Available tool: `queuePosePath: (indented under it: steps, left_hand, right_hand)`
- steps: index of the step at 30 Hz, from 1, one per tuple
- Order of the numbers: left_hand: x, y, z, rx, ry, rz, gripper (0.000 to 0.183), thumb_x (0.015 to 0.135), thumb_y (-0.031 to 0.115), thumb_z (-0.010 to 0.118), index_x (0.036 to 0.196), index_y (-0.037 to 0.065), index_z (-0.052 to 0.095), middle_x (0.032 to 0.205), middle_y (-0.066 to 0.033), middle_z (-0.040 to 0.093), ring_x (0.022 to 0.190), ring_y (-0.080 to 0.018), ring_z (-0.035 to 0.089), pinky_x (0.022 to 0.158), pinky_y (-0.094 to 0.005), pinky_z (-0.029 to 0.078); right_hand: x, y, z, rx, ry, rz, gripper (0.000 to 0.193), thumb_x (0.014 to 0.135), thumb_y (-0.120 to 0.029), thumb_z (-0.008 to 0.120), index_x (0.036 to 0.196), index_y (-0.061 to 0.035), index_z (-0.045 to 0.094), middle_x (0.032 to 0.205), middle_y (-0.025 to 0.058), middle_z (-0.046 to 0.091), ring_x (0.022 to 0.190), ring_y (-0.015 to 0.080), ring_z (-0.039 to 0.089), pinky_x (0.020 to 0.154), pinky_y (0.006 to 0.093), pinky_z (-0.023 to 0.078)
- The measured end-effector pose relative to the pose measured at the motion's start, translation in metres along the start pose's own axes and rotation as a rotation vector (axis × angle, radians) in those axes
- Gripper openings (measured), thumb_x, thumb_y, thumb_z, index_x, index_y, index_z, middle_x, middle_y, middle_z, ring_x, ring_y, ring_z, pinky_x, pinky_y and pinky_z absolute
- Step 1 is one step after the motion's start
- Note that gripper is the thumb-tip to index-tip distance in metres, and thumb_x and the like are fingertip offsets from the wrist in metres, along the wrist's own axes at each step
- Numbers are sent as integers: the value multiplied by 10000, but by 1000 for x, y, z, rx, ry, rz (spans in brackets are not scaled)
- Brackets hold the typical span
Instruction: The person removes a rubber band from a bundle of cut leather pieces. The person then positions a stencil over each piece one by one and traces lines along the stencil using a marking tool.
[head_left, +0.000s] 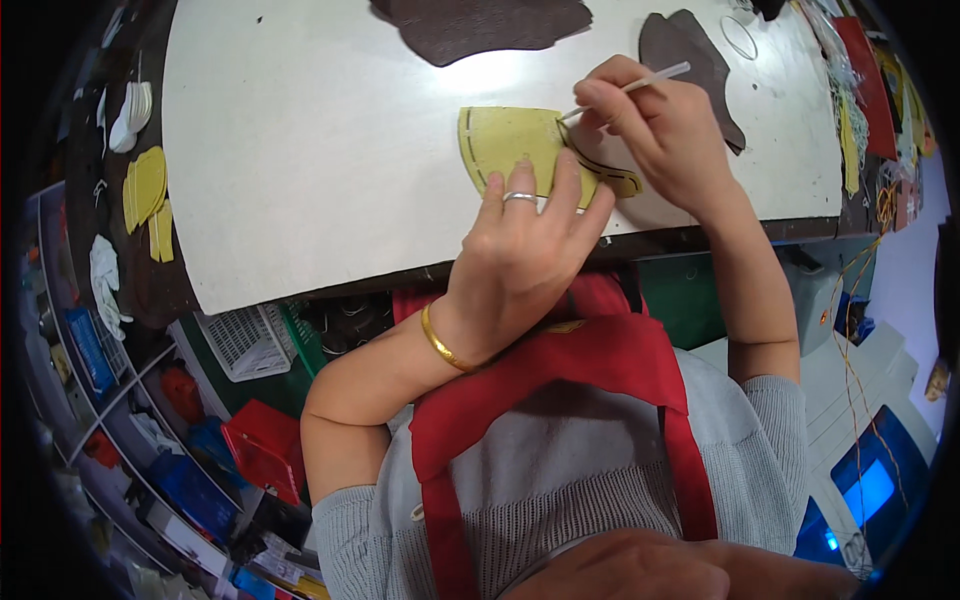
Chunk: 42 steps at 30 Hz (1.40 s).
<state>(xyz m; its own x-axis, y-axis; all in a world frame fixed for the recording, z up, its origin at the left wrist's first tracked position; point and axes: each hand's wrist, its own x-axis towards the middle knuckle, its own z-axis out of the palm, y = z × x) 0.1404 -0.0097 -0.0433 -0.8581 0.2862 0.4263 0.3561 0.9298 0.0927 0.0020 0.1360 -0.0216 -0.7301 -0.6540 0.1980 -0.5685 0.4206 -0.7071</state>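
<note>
A yellow pattern template [500,135] with curved edges and narrow dark slots lies on the white table board [300,180]. My left hand [525,240] rests on its lower part, fingers spread and pressing it flat. Between the thumb and fingers of my right hand [665,140] is a thin whitish marking pen [655,77]. It slants down to the left, with its tip at the template's upper right corner. Whether a piece lies beneath the template I cannot tell.
Dark brown leather pieces lie at the back, one in the middle [480,25] and one at the right [685,60]. More yellow templates [145,190] sit at the left edge. Bundled threads and scraps crowd the right edge. A red box [265,450] stands below left.
</note>
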Motion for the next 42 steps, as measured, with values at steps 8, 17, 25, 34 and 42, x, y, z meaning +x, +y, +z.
queuePosePath:
  steps: [8,17,25,34,42]
  left_hand:
    - [5,0,-4,12,-107,-4,311,865,184,670,1150,298,720,1202,-86,685,866,-289,671,630,-293,575]
    - [5,-1,-2,65,-94,10,329,848,201,701,1154,319,718,1192,-47,685,875,-253,653,616,-283,573]
    - [5,-5,0,79,-46,58,325,858,239,694,1175,311,691,1031,9,635,804,-200,608,555,-258,535]
    - [9,-6,-3,117,-86,58,282,872,238,687,1149,293,687,925,0,563,756,-202,567,533,-263,521]
    - [10,-5,-8,28,-68,31,282,825,163,660,1104,195,690,889,-25,567,767,-207,579,586,-293,534]
  right_hand:
    - [-25,-4,-3,-205,-3,-139,254,1016,-305,613,888,-86,633,674,90,640,588,297,638,551,391,498]
    - [-70,-17,-31,-43,98,223,254,1059,-249,535,936,-46,626,718,112,637,653,335,639,613,399,504]
    - [-46,-9,-35,-61,17,12,262,1067,-228,472,1048,-57,670,880,118,677,767,323,666,675,380,517]
    - [-92,-15,-21,-256,111,-16,122,956,-119,687,870,-60,623,707,95,625,615,266,646,549,395,492]
    - [-33,-13,-19,18,99,28,233,1007,-226,561,974,-10,643,758,115,687,734,400,676,698,473,535]
